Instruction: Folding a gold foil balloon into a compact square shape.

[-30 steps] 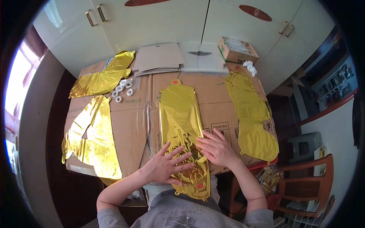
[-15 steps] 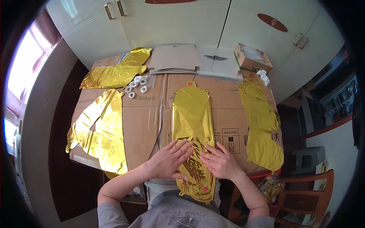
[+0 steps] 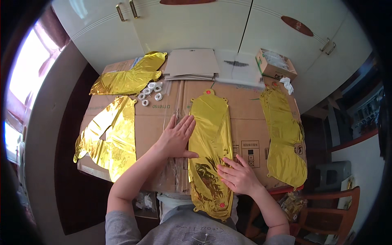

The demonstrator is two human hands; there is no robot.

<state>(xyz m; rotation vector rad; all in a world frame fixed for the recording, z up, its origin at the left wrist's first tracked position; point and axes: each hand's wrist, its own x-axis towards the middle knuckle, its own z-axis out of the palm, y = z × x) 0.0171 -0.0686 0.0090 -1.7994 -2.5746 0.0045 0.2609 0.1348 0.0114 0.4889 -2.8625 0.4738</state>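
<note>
A long, flat gold foil balloon (image 3: 209, 122) lies lengthwise before me on the cardboard, its near end hanging over the table edge. It has small tabs at its corners and a red dot at each end. My left hand (image 3: 179, 139) is open and flat at the balloon's left edge, fingers pointing away, thumb reaching onto the foil. Lower down, my right hand (image 3: 239, 175) has its fingers spread over the right edge. Neither hand holds anything. The foil beneath and between them is crinkled near my body.
Gold foil balloons lie at left (image 3: 116, 139), back left (image 3: 126, 77) and right (image 3: 282, 134). White ribbon rolls (image 3: 158, 96), grey boards (image 3: 192, 63), a clear plastic sheet (image 3: 237, 69), a small box (image 3: 275, 64) and a crumpled white tissue (image 3: 287, 85) sit toward the back. A wooden chair (image 3: 326, 196) stands right.
My left hand has slid away from me and leftward, from the balloon's middle to its left edge. My right hand stays nearly in place. The whole view has shifted slightly.
</note>
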